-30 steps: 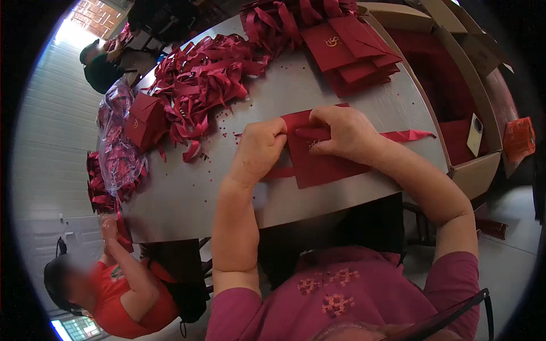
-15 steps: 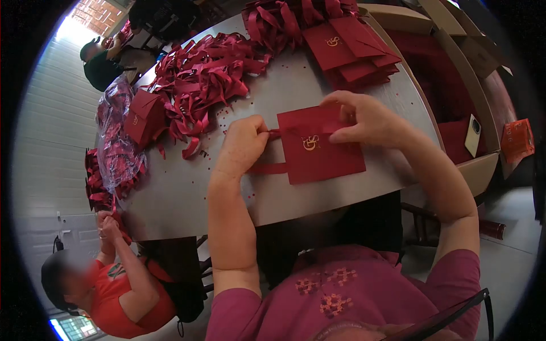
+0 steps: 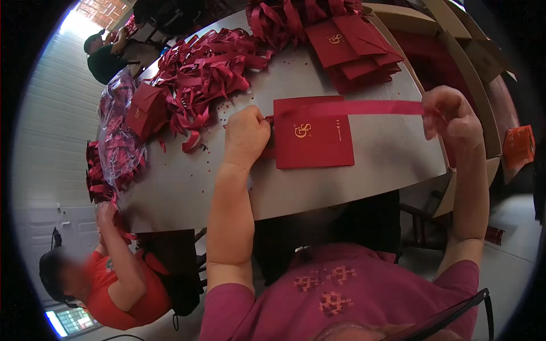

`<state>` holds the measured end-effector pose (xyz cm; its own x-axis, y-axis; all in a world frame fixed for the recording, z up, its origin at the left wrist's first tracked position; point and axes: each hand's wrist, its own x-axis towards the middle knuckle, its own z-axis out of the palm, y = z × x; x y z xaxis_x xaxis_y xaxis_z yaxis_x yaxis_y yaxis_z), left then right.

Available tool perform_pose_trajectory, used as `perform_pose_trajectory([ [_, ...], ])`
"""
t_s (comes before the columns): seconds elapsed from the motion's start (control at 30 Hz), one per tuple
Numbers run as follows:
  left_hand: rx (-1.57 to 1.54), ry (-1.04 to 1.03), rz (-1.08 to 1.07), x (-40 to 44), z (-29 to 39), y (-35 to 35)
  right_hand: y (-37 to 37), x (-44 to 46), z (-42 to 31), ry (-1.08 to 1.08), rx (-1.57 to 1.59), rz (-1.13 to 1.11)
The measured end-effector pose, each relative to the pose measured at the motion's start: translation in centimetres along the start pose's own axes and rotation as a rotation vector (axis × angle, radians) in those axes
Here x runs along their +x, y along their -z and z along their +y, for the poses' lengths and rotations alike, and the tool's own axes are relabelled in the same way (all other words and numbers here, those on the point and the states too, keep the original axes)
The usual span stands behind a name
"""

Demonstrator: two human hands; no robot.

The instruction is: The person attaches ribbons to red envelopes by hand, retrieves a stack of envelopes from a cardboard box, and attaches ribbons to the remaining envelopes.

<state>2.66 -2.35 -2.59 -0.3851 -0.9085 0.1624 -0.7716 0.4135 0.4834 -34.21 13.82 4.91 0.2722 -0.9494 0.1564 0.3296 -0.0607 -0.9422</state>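
A flat red paper bag (image 3: 313, 142) with gold lettering lies on the table in front of me. My left hand (image 3: 248, 136) is closed at the bag's left edge, pinching red ribbon where it meets the bag. From there a red ribbon (image 3: 381, 107) stretches across the upper part of the bag and past its right edge. At far right, my right hand (image 3: 455, 116) grips the ribbon's other end, above the table's right side. More ribbon shows between my left wrist and the bag, partly hidden.
A tangled heap of red ribbons (image 3: 210, 68) covers the table's far left. Stacked red bags (image 3: 352, 48) lie at the back right, beside an open cardboard box (image 3: 398, 20). A plastic-wrapped bundle (image 3: 116, 131) sits at the left edge, near a person in red (image 3: 133, 290).
My right hand has moved from over the bag out to the right, drawing the ribbon straight. The bag has shifted slightly up and left. My left hand stays at its edge.
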Motion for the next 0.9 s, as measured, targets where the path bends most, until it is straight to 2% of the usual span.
perform_pose_trajectory([
  [0.03, -0.014, 0.018, 0.017, 0.0, 0.0, -0.2, 0.5, 0.7, 0.4, 0.077, 0.049, -0.109],
  [0.07, -0.011, 0.019, 0.017, 0.0, 0.0, -0.4, 0.4, 0.9, 0.9, 0.078, 0.052, -0.111],
  [0.13, -0.029, -0.032, 0.030, 0.1, 0.0, -0.6, -1.9, 2.7, 1.3, 0.306, 0.130, -0.003],
  [0.27, -0.166, -0.092, 0.069, -0.2, 0.2, -0.4, -0.9, 5.9, 1.8, 0.215, 0.220, 0.112],
  [0.33, -0.382, -0.038, 0.114, -0.5, 0.8, 0.2, -1.3, 7.1, 2.0, 0.176, -0.108, 0.241],
  [0.37, -0.379, -0.038, 0.115, -0.5, 0.4, 0.4, -2.1, 7.7, 2.6, 0.177, -0.106, 0.240],
  [0.43, -0.235, -0.117, 0.166, -0.6, -0.8, 0.6, -5.2, 8.6, 4.0, 0.442, -1.018, 0.384],
  [0.47, -0.234, -0.117, 0.162, -1.0, -0.3, 1.2, -6.9, 8.6, 3.9, 0.394, -1.151, 0.367],
  [0.53, -0.219, 0.218, -0.261, -2.4, 1.8, 3.1, -8.0, 8.7, 6.1, 0.341, -0.994, 0.161],
  [0.57, -0.215, 0.218, -0.263, -2.9, 2.4, 3.4, -9.0, 8.5, 6.9, 0.157, -0.889, 0.093],
  [0.63, -0.456, 0.295, -0.301, -3.6, 3.6, 3.6, -9.3, 8.9, 9.7, 0.083, -0.882, -0.018],
  [0.67, -0.449, 0.295, -0.303, -3.6, 3.4, 3.5, -9.3, 8.9, 10.9, 0.095, -0.912, -0.034],
  [0.73, -0.685, 0.318, -0.265, -3.7, 2.8, 3.0, -9.6, 8.8, 12.0, 0.154, -0.929, -0.039],
  [0.8, -0.756, 0.378, -0.235, -3.8, 2.6, 2.8, -9.7, 8.7, 12.3, 0.212, -0.945, -0.047],
  [0.87, -0.825, 0.433, -0.206, -3.8, 2.5, 2.7, -9.7, 8.6, 12.2, -0.180, -0.361, -0.004],
  [0.9, -0.931, 0.458, -0.232, -3.8, 2.4, 2.9, -9.7, 8.6, 11.9, -0.177, -0.356, 0.003],
])
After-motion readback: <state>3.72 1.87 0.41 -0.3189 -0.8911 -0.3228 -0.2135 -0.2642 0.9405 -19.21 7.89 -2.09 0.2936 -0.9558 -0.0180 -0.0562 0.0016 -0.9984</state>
